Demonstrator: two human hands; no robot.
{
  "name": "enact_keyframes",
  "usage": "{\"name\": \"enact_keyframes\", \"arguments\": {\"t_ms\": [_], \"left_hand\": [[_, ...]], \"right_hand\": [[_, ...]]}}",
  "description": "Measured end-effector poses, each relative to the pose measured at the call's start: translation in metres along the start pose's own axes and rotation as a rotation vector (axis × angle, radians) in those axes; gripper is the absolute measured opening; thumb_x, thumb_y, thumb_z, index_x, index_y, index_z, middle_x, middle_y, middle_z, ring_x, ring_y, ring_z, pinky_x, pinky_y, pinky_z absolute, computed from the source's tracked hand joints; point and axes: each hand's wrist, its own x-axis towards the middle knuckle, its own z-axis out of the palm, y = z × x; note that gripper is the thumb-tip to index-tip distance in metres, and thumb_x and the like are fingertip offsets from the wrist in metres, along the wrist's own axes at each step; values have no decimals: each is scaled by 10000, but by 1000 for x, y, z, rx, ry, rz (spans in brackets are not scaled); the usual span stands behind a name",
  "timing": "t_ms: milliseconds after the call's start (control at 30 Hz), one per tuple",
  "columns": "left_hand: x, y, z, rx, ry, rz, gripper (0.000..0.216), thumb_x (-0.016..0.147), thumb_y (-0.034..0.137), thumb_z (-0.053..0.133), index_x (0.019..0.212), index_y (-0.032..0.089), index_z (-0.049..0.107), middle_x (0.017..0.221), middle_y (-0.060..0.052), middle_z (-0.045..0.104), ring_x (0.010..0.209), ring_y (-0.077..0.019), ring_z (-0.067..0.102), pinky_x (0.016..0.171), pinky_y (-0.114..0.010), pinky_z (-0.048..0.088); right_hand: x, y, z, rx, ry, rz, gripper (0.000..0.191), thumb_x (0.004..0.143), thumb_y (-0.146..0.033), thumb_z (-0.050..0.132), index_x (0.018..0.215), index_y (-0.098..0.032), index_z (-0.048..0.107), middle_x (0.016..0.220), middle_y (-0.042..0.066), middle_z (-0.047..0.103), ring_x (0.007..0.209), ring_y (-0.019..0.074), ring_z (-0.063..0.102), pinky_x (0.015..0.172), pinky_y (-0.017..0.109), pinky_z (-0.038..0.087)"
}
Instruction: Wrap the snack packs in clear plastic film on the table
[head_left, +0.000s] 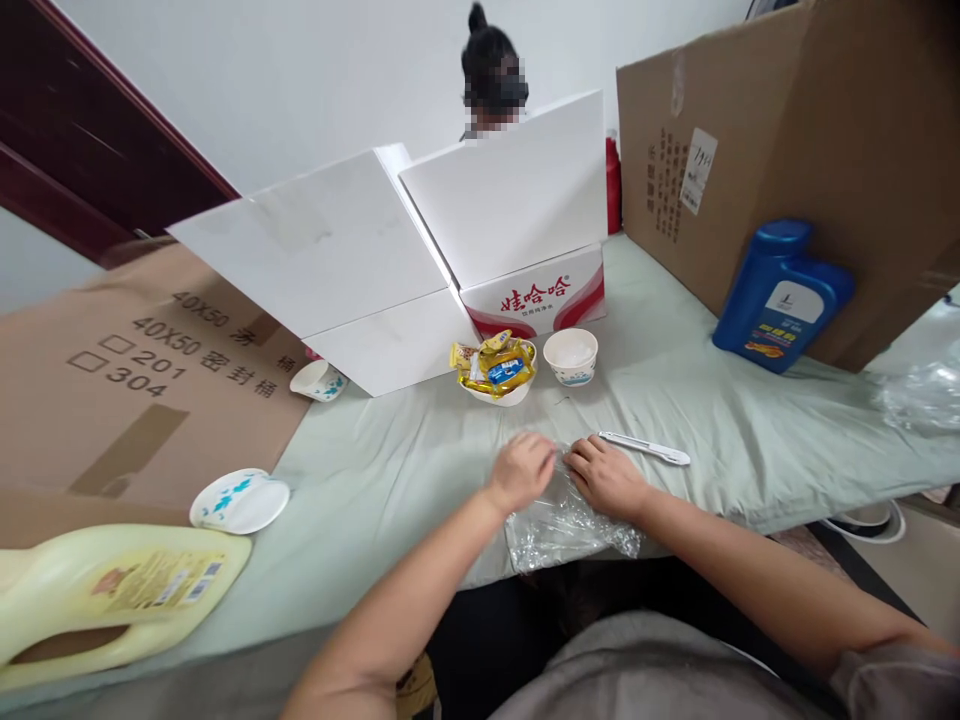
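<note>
A sheet of clear bubble wrap [559, 530] lies crumpled at the front edge of the cloth-covered table. My left hand [521, 470] pinches its upper left part, fingers closed. Close by on the right, my right hand [606, 477] has its fingers bent and closed on the same plastic; the fingertips are partly hidden. Just beyond my right hand rests a white utility knife [646, 447]. Farther back stand a paper bowl heaped with yellow-wrapped snacks [499, 368] and a paper cup [571, 358] with something whitish inside.
White boxes [517, 200] stand at the back, with a person behind them. A large carton [705, 150] and a blue jug [784, 295] are at right. Leftward are a flat carton [165, 350], tipped paper cups [240, 500] and a pale yellow bottle [150, 590].
</note>
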Motion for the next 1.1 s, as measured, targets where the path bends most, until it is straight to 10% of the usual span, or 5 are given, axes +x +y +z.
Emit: {"name": "enact_keyframes", "arguments": {"t_ms": [167,400,667,867,1100], "left_hand": [[-50,26,26,95,-181,-197,555,884,386,535,1400,206,441,1516,-95,380,1419,-337,274,1130,-537,283],[-88,-5,9,160,-263,-369,769,865,604,498,1485,187,315,1580,-134,240,1460,-344,192,1152,-539,237],[-89,23,9,117,-113,-307,594,945,498,396,1446,179,392,1513,-120,386,1437,-316,263,1154,-518,257],[-75,44,29,111,-245,-292,917,809,687,524,1523,197,220,1594,-133,192,1459,-423,93,1134,-649,157],[-88,36,19,116,-298,-227,1015,739,740,567,1530,225,194,1605,-134,140,1453,-454,54,1123,-669,130]], "right_hand": [[1,-2,5,-41,11,15,484,942,-385,451,1353,-139,522,1376,157,524,1284,325,399,1039,490,314],[5,9,-3,-104,-137,186,653,914,-525,461,1432,-128,434,1508,150,390,1389,335,312,1107,480,250],[20,8,-21,6,-95,295,399,882,-428,562,1107,-114,659,1148,179,616,1109,314,507,987,424,372],[44,-2,-24,398,-241,269,58,785,-181,647,836,-171,620,961,82,686,935,207,626,832,291,463],[59,53,-55,470,-350,338,93,761,-208,664,840,-192,620,696,-30,685,547,106,582,540,202,434]]}}
